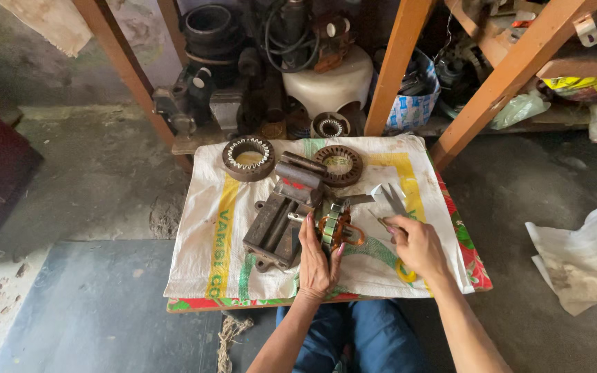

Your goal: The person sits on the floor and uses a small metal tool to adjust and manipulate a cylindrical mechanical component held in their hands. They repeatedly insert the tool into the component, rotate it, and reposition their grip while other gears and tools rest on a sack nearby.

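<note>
Beside the vise, our left hand grips the wound stator steady while our right hand pinches a small tool; we should work gently.

A low table with a red flowered cover at its edges carries a white woven sack spread flat as a mat. On the sack, just left of the left hand, sits a dark metal vise; beyond the hands lie two toothed stator rings, and near the right hand lie pale paper strips
</note>
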